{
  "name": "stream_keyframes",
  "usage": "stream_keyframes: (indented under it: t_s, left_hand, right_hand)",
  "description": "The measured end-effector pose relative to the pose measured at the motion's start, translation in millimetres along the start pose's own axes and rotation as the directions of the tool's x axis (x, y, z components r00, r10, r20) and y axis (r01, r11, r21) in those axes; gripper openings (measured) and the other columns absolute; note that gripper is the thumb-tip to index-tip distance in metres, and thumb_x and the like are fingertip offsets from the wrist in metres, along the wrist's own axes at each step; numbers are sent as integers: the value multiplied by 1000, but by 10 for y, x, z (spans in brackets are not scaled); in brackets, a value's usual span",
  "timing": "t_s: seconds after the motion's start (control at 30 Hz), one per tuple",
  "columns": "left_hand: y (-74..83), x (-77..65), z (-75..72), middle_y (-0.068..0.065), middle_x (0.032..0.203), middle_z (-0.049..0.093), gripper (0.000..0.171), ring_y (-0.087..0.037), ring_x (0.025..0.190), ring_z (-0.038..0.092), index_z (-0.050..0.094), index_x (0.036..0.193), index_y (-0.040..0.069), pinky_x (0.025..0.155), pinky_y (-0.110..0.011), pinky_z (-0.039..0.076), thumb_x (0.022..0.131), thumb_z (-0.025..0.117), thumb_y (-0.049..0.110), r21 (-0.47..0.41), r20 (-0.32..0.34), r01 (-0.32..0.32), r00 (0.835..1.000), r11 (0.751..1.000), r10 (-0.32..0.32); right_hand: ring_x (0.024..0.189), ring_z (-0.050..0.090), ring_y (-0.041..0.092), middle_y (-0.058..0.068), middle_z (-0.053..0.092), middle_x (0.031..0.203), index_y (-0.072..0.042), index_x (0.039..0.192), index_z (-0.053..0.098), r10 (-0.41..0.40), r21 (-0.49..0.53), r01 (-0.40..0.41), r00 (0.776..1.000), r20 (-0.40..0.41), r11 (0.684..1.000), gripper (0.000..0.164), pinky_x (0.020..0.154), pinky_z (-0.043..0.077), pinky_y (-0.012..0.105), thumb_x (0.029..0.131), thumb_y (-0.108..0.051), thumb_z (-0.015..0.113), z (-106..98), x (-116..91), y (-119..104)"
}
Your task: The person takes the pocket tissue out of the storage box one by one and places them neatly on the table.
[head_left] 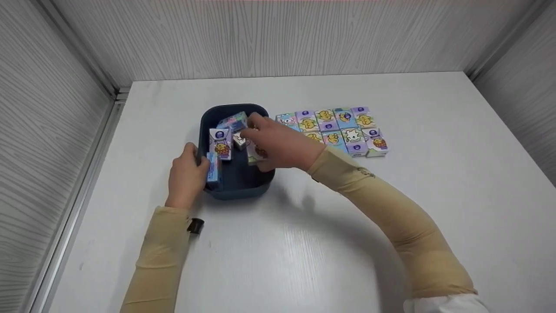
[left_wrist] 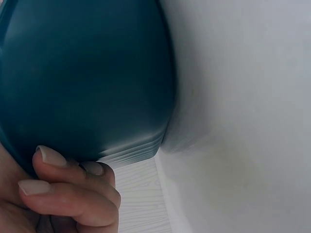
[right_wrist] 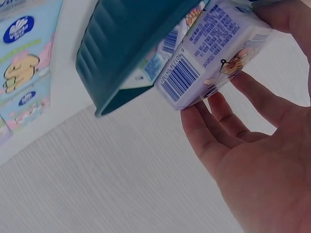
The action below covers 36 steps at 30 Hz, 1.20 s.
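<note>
A dark blue plastic bin (head_left: 236, 194) holds several small tissue packs with cartoon prints. My left hand (head_left: 186, 178) grips the bin's left rim, its fingers curled against the outer wall (left_wrist: 87, 97) in the left wrist view. Over the bin's right side, my right hand (head_left: 286, 143) pinches a purple tissue pack (right_wrist: 209, 58) between thumb and fingers, tilted beside the rim. Inside the bin, a purple pack (head_left: 220, 144) leans left of centre, a blue pack (head_left: 213, 168) stands at the left wall, and another pack (head_left: 233, 122) lies at the back.
Right of the bin, more tissue packs (head_left: 345, 118) lie side by side in two rows on the white table (head_left: 269, 256). My right forearm partly covers the front row. Grey wood-grain panels (head_left: 278, 39) stand at the back and both sides.
</note>
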<state>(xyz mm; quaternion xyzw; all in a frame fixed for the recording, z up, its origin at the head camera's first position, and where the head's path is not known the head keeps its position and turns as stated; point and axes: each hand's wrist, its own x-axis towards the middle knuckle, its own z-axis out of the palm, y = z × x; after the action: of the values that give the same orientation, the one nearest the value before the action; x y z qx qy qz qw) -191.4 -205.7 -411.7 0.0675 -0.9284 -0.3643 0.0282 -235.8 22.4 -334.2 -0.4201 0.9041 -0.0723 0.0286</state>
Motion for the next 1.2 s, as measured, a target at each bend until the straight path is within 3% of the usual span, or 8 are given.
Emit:
stream_keyframes:
  t_s: [0.2, 0.4, 0.8, 1.0, 1.2]
  left_hand:
    - [4, 3, 16, -14, 83, 53, 16, -26, 73, 51, 42, 103, 2, 60, -35, 38, 97, 45, 17, 2, 4, 4, 1000, 1000, -4]
    - [13, 3, 11, -15, 85, 54, 17, -26, 75, 51, 43, 105, 2, 62, -36, 39, 97, 45, 18, -3, 21, 13, 1000, 1000, -13]
    - [10, 5, 10, -15, 87, 54, 17, -26, 76, 51, 43, 105, 3, 63, -36, 40, 97, 44, 18, -4, 20, 30, 999, 1000, -30]
    - [0, 4, 16, -14, 83, 53, 15, -26, 72, 51, 43, 103, 3, 60, -36, 39, 97, 44, 17, -3, 7, 8, 1000, 1000, -8]
    - [-17, 4, 22, -13, 79, 51, 14, -26, 69, 50, 42, 101, 3, 58, -35, 38, 96, 44, 16, -5, -12, -22, 1000, 1000, 22]
  right_hand:
    - [95, 45, 14, 4, 41, 120, -15, 129, 52, -25, -2, 25, 999, -39, 1000, 58, 83, 42, 23, 77, -27, 76, -104, -204, 79]
    - [95, 46, 17, 7, 42, 122, -12, 130, 53, -21, 20, 22, 998, -54, 1000, 59, 85, 43, 28, 76, -20, 75, -80, -461, 236]
    - [84, 46, 17, 5, 43, 112, -11, 124, 55, -2, 43, 2, 1000, 7, 999, 55, 73, 43, 28, 74, -18, 76, 350, -917, 440]
    - [91, 46, 17, 4, 43, 116, -13, 123, 55, 8, 29, -10, 997, 80, 1000, 54, 79, 44, 30, 74, -22, 78, 550, -1051, 427]
    - [102, 46, 19, 5, 44, 123, -15, 127, 52, 8, 14, -10, 996, 85, 1000, 59, 90, 43, 33, 75, -24, 80, 586, -1158, 372]
